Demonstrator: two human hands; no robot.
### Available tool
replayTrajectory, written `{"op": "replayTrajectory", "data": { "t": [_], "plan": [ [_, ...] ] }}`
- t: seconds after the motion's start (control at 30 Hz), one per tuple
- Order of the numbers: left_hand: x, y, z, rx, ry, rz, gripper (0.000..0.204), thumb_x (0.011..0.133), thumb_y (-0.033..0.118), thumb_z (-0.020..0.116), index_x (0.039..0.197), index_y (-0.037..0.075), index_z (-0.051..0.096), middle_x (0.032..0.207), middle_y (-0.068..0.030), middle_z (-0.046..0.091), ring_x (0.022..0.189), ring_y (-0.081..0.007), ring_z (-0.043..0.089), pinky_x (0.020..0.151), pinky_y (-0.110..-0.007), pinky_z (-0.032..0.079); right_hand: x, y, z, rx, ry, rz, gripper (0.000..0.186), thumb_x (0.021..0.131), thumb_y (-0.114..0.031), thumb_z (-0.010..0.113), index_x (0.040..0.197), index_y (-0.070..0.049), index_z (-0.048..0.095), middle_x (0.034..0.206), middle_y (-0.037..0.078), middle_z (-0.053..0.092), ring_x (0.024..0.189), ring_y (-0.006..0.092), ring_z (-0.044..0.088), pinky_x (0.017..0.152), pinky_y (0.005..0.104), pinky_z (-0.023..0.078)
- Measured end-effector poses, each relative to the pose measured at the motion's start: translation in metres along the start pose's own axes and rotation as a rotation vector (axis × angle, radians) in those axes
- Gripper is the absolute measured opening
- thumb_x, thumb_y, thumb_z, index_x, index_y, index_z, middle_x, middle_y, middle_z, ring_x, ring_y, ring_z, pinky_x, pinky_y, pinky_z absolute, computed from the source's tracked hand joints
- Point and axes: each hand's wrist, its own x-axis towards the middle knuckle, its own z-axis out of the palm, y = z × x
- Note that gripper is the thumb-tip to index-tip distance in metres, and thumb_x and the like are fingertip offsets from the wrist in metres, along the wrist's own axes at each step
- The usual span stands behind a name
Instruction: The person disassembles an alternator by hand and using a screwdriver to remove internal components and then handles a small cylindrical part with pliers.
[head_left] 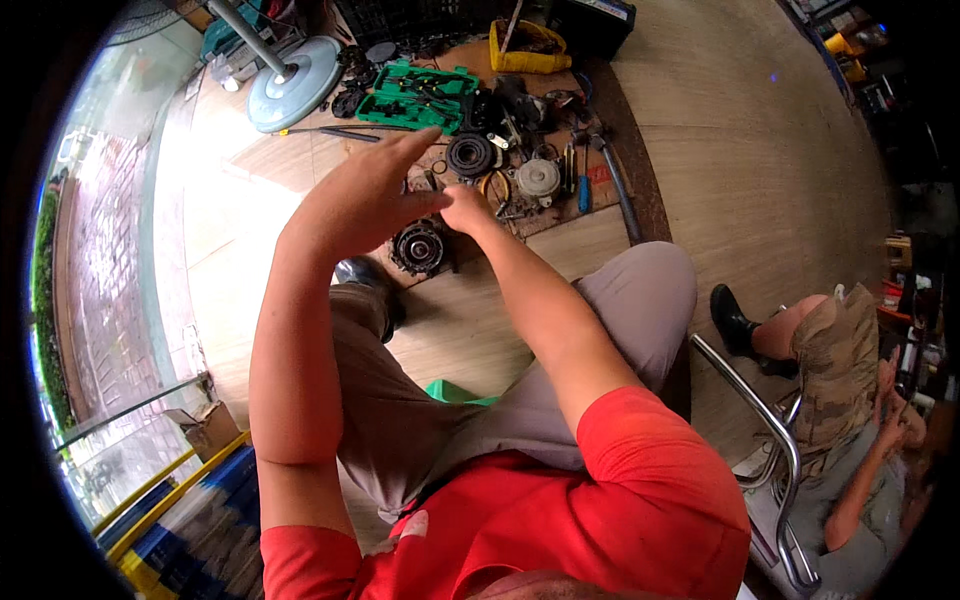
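My left hand [372,190] is raised over the left part of the cardboard mat, fingers stretched out and thumb apart. Close by its thumb, my right hand [466,208] is closed; whatever its fingers hold is hidden. Below the hands, a round dark machine part with a ringed hub [418,247] lies near the mat's front edge. Beyond them is a black ringed pulley-like part [469,155]. To the right sits a round silver-grey metal cover [539,178]. A brownish ring [494,186] lies between that cover and my right hand.
Farther back are an open green tool case [418,95] and a yellow cut-open container [528,48]. A blue-handled screwdriver [584,193] and long-handled hammer [618,185] lie right. A round stand base [293,84] is far left. Another person [840,420] sits right, beside a chrome chair frame [775,430].
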Motion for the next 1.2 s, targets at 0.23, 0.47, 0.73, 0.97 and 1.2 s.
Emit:
{"op": "replayTrajectory", "data": {
  "t": [0.23,0.47,0.73,0.97,1.2],
  "plan": [
    [0.010,0.003,-0.008,0.019,0.035,0.033,0.069,0.085,0.029,0.072,0.142,0.007,0.042,0.134,-0.0217,0.053,0.124,-0.0371,0.051,0.103,-0.041,0.041,0.014,0.081,0.036,0.081,0.168,0.240,0.038,0.094,-0.032,0.051,0.099,0.001,0.068,0.101,0.024,0.067,0.098,0.0432,0.062,0.086,0.0505,0.048],
    [0.020,-0.009,-0.006,0.028,0.046,0.052,0.069,0.084,0.027,0.072,0.142,0.005,0.041,0.134,-0.0225,0.053,0.124,-0.0377,0.051,0.104,-0.041,0.041,0.008,0.133,0.063,0.052,0.061,0.387,0.033,0.092,-0.026,0.058,0.102,0.004,0.065,0.105,0.026,0.065,0.101,0.0416,0.062,0.087,0.0474,0.048],
    [0.032,-0.018,0.003,0.071,0.061,0.090,0.064,0.083,0.032,0.071,0.134,0.001,0.048,0.118,-0.0233,0.061,0.109,-0.0400,0.058,0.093,-0.044,0.046,0.012,0.129,0.077,0.063,0.061,0.459,0.034,0.091,-0.028,0.059,0.105,0.002,0.067,0.107,0.025,0.065,0.103,0.0407,0.062,0.089,0.0461,0.048],
    [0.046,-0.009,-0.001,0.018,-0.095,-0.001,0.070,0.084,0.025,0.072,0.143,0.005,0.040,0.134,-0.0222,0.052,0.121,-0.0399,0.051,0.101,-0.043,0.043,0.028,0.124,0.061,0.088,0.245,0.400,0.039,0.088,-0.030,0.059,0.101,0.006,0.067,0.103,0.029,0.065,0.101,0.0439,0.061,0.090,0.0475,0.048],
    [0.043,-0.005,-0.001,0.007,-0.131,-0.040,0.071,0.080,0.021,0.074,0.142,0.006,0.042,0.137,-0.0205,0.050,0.120,-0.0398,0.052,0.101,-0.042,0.043,0.124,0.123,-0.091,0.150,0.192,0.213,0.033,0.091,-0.028,0.060,0.104,0.001,0.068,0.101,0.021,0.069,0.095,0.0357,0.065,0.083,0.0433,0.050]
  ]
}}
